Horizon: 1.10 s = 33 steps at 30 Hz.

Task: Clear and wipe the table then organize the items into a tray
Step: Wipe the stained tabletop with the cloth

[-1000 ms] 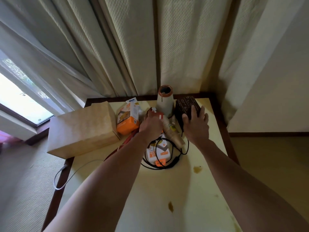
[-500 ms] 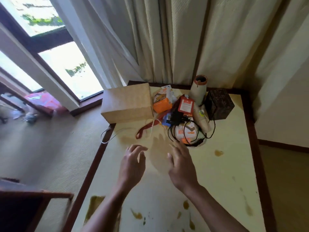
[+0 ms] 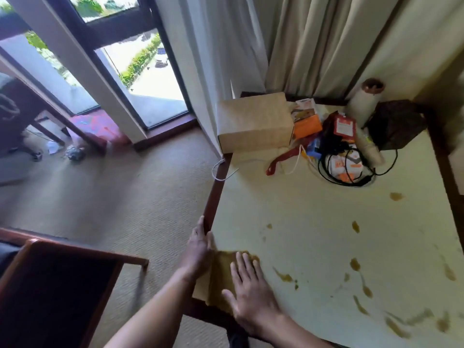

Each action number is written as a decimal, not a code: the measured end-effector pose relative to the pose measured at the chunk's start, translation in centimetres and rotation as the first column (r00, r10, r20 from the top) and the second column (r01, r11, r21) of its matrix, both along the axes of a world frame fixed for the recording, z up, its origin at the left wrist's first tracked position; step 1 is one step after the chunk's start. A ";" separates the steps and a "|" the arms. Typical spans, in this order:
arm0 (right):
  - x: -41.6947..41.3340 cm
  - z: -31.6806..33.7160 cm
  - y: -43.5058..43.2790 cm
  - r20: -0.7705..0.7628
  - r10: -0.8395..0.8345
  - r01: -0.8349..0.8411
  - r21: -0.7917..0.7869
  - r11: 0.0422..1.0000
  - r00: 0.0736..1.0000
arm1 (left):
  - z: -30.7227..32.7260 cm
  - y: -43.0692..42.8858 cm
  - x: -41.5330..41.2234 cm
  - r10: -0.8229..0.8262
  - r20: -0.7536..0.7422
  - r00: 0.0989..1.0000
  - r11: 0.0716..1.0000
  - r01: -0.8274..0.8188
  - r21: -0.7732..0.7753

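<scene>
Many brown stains [image 3: 355, 264] on the pale top of the table [image 3: 301, 209], mostly on the near half; wiping not yet done, by the look of it. Largest brown patch [image 3: 223, 272] at the near left corner, partly over the dark rim; cannot tell whether a spill or a thin sheet of paper. Right hand [image 3: 251, 295] laid flat on this patch, fingers straight and a little spread, holding nothing; probably pressing it down. Left hand [image 3: 199, 247] just beside, against the left edge of the table, fingers straight along the rim, gripping nothing visible; perhaps for steadying.

Items [image 3: 313, 149] heaped in the far corner, well apart from the hands, likely to free the top for wiping: a brown box [image 3: 253, 124] on the left, an orange carton [image 3: 306, 124], a red tag [image 3: 342, 126], a vase [image 3: 364, 106], a dark box [image 3: 396, 126], a black cable [image 3: 326, 169] looped around a white packet [image 3: 344, 164]. Smaller pieces blurred, hard to name. White cable [image 3: 221, 169] hanging over the left edge.

No tray and no cloth in view. Right side of the table cut off by the frame, near edge hidden under the forearms. Further out, carpet [image 3: 125, 197], curtains [image 3: 313, 41] behind the heap, a glass door [image 3: 140, 79] far left, a dark chair [image 3: 50, 285] near left, seen only in part.
</scene>
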State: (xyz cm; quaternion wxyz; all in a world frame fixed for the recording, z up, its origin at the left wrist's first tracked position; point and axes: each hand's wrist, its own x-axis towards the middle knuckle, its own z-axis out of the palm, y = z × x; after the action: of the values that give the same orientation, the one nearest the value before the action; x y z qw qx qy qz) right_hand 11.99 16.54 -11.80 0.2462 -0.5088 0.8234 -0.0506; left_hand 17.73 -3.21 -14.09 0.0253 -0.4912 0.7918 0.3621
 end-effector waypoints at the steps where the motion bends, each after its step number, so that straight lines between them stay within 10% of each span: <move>1: 1.2 -1.2 -0.3 -0.031 -0.001 0.002 0.012 1.000 1.000 | 0.0 -0.3 -0.1 0.005 -0.041 0.999 1.000 -0.004 0.015; 11: -8.5 -3.4 -6.6 -0.130 -0.381 0.373 -0.086 0.924 0.915 | 0.0 -0.6 -0.3 0.020 -0.040 0.999 0.997 -0.023 -0.074; 17: -18.6 -3.1 -12.4 -0.190 -0.373 0.387 0.038 0.921 0.908 | -0.5 -1.0 -0.5 -0.003 -0.045 0.999 0.995 -0.001 -0.103; 26: -1.1 -3.3 -5.4 -0.160 -0.190 0.189 -0.019 0.982 0.969 | -0.6 -2.2 -0.7 0.115 0.033 0.993 0.993 -0.114 -0.004; 33: -11.4 -3.6 -14.8 -0.185 -0.308 0.309 -0.022 0.951 0.933 | -0.9 -2.4 -0.7 0.157 -0.025 0.987 0.987 -0.157 0.015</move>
State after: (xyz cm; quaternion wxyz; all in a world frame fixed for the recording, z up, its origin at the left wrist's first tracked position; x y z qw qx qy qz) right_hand 0.59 1.76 -15.40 0.1590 -0.3747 0.9126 -0.0376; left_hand 17.05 -5.65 -14.97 -0.0105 -0.5472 0.7486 0.3742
